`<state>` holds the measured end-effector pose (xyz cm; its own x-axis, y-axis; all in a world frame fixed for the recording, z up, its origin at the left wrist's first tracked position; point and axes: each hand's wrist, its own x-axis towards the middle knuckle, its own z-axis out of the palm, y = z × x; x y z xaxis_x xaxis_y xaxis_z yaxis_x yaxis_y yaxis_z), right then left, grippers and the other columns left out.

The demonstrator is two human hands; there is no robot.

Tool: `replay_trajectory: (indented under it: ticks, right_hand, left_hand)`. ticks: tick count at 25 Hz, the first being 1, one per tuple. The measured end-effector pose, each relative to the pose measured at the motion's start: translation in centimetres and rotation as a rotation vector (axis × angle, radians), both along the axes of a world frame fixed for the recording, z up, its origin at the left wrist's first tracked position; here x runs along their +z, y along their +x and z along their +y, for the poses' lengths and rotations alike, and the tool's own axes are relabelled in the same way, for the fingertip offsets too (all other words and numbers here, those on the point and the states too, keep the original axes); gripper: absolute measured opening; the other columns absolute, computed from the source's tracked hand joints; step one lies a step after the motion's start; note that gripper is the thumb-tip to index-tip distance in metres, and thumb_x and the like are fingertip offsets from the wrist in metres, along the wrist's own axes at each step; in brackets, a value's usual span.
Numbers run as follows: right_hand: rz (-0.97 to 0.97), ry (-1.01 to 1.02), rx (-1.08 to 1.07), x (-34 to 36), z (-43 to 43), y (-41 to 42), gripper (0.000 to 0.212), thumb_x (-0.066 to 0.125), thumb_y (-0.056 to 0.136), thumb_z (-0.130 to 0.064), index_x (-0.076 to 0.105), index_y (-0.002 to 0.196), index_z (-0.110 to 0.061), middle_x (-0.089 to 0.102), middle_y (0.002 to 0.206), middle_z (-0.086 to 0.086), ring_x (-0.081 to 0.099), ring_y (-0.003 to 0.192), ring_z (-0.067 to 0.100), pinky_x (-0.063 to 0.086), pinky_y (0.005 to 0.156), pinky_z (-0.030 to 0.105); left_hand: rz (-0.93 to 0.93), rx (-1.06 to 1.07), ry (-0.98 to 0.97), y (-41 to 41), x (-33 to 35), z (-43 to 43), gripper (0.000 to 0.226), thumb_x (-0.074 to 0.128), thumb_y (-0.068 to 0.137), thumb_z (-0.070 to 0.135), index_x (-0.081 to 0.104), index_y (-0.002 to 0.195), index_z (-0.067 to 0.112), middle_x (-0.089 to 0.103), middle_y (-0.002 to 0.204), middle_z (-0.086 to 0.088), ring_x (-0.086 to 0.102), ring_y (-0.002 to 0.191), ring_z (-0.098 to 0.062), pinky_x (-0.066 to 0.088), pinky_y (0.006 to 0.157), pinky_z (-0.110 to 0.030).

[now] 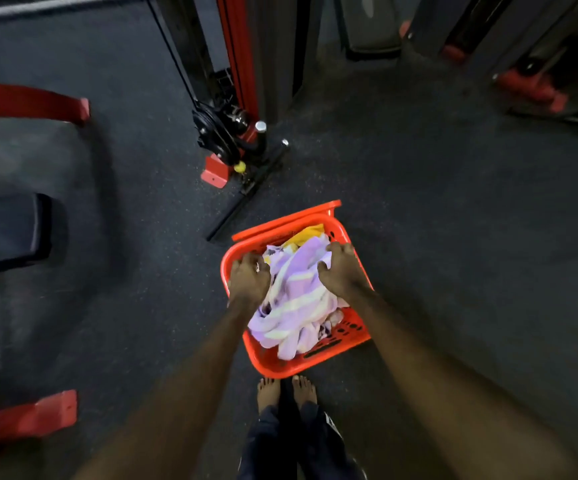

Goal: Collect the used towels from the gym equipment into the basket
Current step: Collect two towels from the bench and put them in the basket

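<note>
An orange plastic basket [318, 358] sits on the dark floor just ahead of my bare feet. A crumpled lilac towel with pale yellow stripes [294, 299] fills it, and a yellow cloth [306, 233] shows at the far end. My left hand [247, 277] has its fingers curled over the basket's left rim beside the towel. My right hand [344, 270] lies on the towel's right side, fingers bent into the fabric near the right rim.
A red and black cable machine [232, 133] with a pulley stands ahead, and a black bar [246, 195] lies on the floor from it toward the basket. A black padded bench [10, 230] and red frame feet [28, 417] are on the left. More red-footed equipment [529, 88] stands at the back right.
</note>
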<state>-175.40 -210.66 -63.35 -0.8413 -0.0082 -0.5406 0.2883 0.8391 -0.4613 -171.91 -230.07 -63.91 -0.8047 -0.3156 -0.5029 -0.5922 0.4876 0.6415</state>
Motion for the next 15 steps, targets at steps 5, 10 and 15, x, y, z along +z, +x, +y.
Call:
replay_trajectory:
  ticks: [5,10,15]
  right_hand:
    - [-0.057,-0.003,0.101,-0.6,-2.6,-5.1,0.059,0.058,0.095,-0.024,0.042,0.148,-0.003,0.029,0.157,0.023,0.04,0.142,0.039,0.036,0.115,0.046]
    - [-0.047,-0.017,0.223,-5.7,-4.1,-8.0,0.052,0.056,0.092,-0.021,0.048,0.142,-0.008,0.039,0.147,0.016,0.052,0.128,0.04,0.045,0.106,0.049]
    - [-0.07,-0.046,0.239,-7.2,-3.3,-11.6,0.049,0.055,0.092,-0.021,0.05,0.14,-0.012,0.041,0.144,0.014,0.054,0.127,0.039,0.045,0.106,0.046]
  left_hand:
    - [0.002,0.006,-0.07,-4.3,-1.3,-1.0,0.024,0.048,0.092,0.026,0.065,0.094,0.009,0.07,0.097,-0.021,0.067,0.093,-0.041,0.055,0.08,-0.046]
    - [0.022,-0.02,-0.142,-7.5,-5.6,-0.2,0.026,0.049,0.095,0.009,0.069,0.111,0.002,0.07,0.113,-0.023,0.065,0.105,-0.039,0.051,0.091,-0.044]
    - [-0.067,-0.013,-0.244,-11.7,-7.5,0.1,0.037,0.047,0.091,0.002,0.062,0.125,-0.002,0.065,0.124,-0.027,0.061,0.115,-0.043,0.046,0.095,-0.044]
